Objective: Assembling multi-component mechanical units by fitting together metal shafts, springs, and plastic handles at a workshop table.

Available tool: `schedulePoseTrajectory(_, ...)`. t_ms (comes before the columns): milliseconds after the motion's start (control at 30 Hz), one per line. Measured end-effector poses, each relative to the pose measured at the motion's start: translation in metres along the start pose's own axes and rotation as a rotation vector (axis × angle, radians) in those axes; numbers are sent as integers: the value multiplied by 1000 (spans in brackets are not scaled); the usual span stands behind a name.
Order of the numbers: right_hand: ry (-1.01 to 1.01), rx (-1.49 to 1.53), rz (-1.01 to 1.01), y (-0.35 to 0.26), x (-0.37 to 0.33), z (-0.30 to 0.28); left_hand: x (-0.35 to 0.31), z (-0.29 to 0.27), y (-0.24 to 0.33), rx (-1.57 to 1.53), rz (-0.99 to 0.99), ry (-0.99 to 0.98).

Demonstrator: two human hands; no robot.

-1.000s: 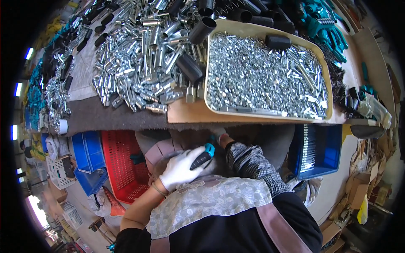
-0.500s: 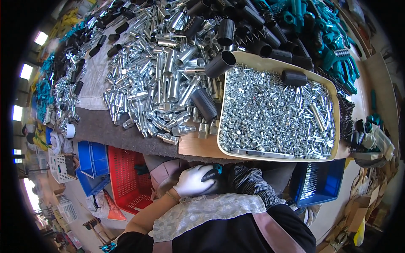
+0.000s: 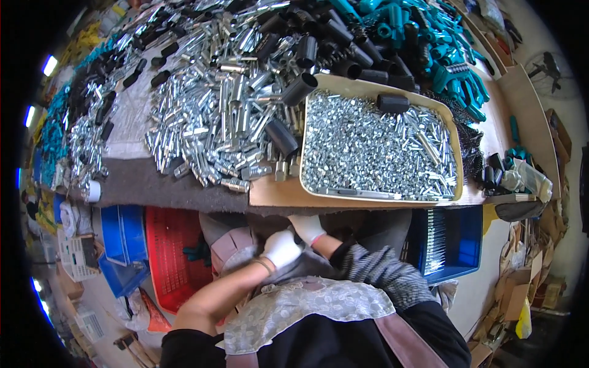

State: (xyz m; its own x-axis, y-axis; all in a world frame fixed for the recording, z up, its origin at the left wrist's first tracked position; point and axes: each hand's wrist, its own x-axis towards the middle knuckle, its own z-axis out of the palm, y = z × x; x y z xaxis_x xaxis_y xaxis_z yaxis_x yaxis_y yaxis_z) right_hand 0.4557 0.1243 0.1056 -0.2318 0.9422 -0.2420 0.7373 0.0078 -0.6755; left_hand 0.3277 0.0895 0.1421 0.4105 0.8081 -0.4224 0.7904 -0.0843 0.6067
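My left hand (image 3: 283, 248), in a white glove, is curled in front of my lap below the table's front edge. What it holds, if anything, is hidden by the hand itself. My right hand (image 3: 306, 228), also gloved in white, reaches in beside it just under the edge, and its fingers do not show. Above them on the tabletop stands a cream tray (image 3: 380, 196) of small silvery metal pieces, with a black sleeve (image 3: 392, 103) lying on top. Left of the tray spreads a heap of shiny metal tubes and fittings (image 3: 215, 122).
Black sleeves (image 3: 307, 52) and teal handle-like parts (image 3: 454, 80) pile up at the back. Below the table are a red basket (image 3: 169, 257), blue bins (image 3: 126, 236) at left, and a blue bin (image 3: 469, 245) with metal rods at right. Cardboard boxes (image 3: 521, 288) stand far right.
My right hand has come into sight near the table edge, its forearm stretched forward. My left hand has turned and lowered slightly; the black and teal piece seen at its fingers no longer shows.
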Motion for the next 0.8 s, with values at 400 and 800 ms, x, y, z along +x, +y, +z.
schedulePoseTrajectory(400, -193, -47, 97, 12, 8, 19, -1, 2, 4, -63, -85, 19)
schedulePoseTrajectory(800, -137, 225, 130, 12, 16, 9, 3, 7, -13, -85, -104, 56)
